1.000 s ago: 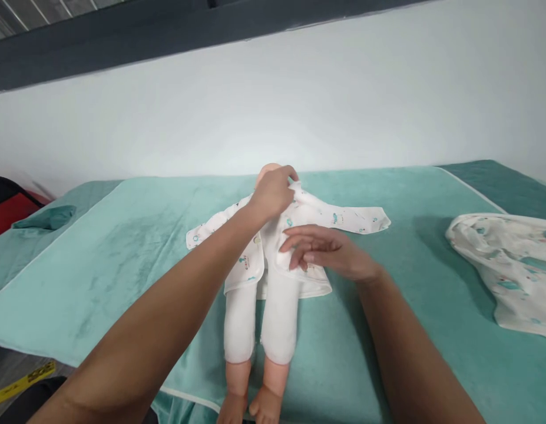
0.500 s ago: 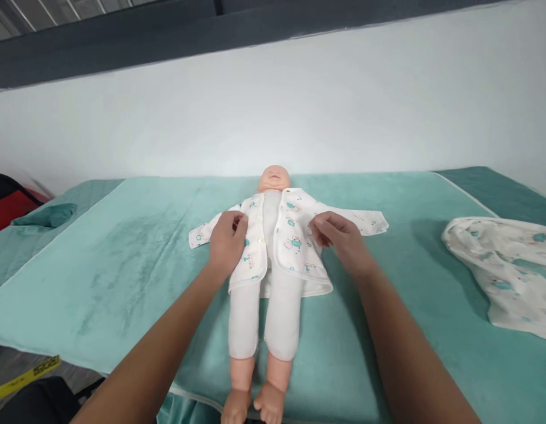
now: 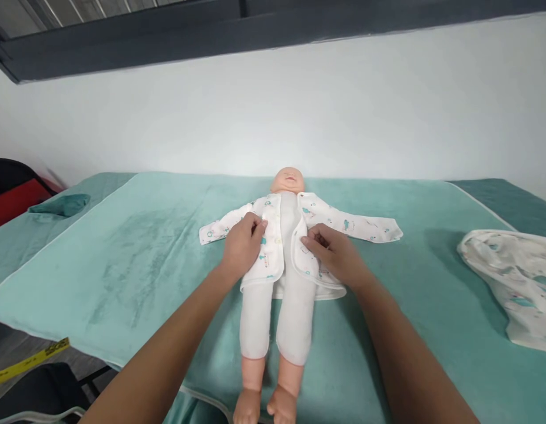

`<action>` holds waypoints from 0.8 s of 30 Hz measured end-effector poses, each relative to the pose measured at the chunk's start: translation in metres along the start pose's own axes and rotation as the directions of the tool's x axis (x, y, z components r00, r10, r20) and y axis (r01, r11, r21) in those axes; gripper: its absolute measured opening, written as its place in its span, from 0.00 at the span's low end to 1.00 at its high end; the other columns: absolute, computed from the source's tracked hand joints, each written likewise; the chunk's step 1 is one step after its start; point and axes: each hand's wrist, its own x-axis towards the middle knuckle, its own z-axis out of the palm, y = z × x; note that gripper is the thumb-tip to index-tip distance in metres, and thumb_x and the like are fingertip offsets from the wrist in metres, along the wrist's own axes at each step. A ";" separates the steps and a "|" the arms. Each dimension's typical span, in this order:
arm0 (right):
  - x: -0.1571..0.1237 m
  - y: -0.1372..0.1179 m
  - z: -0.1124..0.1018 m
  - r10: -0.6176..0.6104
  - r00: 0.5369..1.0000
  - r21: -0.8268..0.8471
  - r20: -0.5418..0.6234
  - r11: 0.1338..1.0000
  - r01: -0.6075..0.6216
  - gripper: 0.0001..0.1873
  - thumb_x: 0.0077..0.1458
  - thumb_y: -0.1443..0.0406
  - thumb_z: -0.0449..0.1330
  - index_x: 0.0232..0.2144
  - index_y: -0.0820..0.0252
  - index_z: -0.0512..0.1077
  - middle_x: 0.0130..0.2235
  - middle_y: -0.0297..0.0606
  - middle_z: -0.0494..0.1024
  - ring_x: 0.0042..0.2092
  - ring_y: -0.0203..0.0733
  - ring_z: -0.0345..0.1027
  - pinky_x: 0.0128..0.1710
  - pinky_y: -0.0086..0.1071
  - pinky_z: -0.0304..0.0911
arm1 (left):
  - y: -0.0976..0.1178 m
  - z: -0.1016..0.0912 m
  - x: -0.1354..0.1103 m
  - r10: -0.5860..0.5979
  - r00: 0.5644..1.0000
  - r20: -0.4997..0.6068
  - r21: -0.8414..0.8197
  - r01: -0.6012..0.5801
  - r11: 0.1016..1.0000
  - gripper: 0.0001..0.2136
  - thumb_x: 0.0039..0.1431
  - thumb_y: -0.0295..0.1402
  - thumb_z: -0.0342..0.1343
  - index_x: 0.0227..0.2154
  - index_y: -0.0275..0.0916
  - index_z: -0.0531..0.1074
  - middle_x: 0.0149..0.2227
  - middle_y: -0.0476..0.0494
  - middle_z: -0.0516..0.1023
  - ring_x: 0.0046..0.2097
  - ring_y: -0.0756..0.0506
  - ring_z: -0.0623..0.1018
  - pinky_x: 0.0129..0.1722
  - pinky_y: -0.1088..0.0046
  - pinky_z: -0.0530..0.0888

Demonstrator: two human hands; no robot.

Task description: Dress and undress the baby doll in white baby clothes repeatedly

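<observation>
A baby doll (image 3: 294,318) lies on its back with its head toward the wall and its feet toward me. It wears a white printed baby jacket (image 3: 268,262), whose front hangs apart over the white body. Both sleeves are spread out sideways. My left hand (image 3: 245,242) is closed on the left front panel, thumb and fingers pinching the cloth. On the other panel, my right hand (image 3: 332,250) pinches the fabric near its front edge. The fingertips of both hands are partly hidden.
A green padded sheet (image 3: 135,265) covers the table under the doll. To the right lies a crumpled white printed garment (image 3: 515,282). A red and black bag (image 3: 16,194) is at the far left, and a black chair (image 3: 38,391) stands below the front edge. The white wall (image 3: 273,118) rises behind.
My right hand has moved inward from the jacket's outer side to its front edge and pinched it. My left hand stays at the left panel. The view has shifted slightly.
</observation>
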 end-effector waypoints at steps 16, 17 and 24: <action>-0.001 -0.003 -0.001 -0.250 0.922 0.076 -0.294 0.956 0.284 0.09 0.61 0.59 0.57 0.29 0.54 0.69 0.33 0.35 0.72 0.37 0.41 0.66 0.40 0.37 0.62 | 0.033 0.003 0.004 0.214 0.974 -0.070 0.257 -0.190 0.948 0.08 0.63 0.39 0.51 0.31 0.42 0.66 0.35 0.45 0.75 0.42 0.42 0.72 0.41 0.65 0.67; 0.000 -0.001 -0.001 -0.271 0.908 0.055 -0.320 0.951 0.303 0.07 0.61 0.59 0.57 0.31 0.53 0.71 0.36 0.37 0.74 0.41 0.43 0.67 0.44 0.39 0.63 | 0.037 0.004 0.003 0.209 0.977 -0.040 0.303 -0.188 0.935 0.10 0.62 0.41 0.53 0.29 0.42 0.65 0.34 0.45 0.75 0.41 0.41 0.72 0.40 0.64 0.67; 0.002 0.009 0.003 -0.239 0.956 0.005 -0.171 0.970 0.243 0.18 0.61 0.55 0.58 0.52 0.46 0.73 0.59 0.37 0.72 0.62 0.48 0.61 0.63 0.49 0.55 | 0.048 0.010 -0.001 0.160 0.987 0.023 0.398 -0.155 0.904 0.09 0.60 0.33 0.51 0.24 0.42 0.61 0.29 0.45 0.74 0.38 0.41 0.72 0.33 0.66 0.64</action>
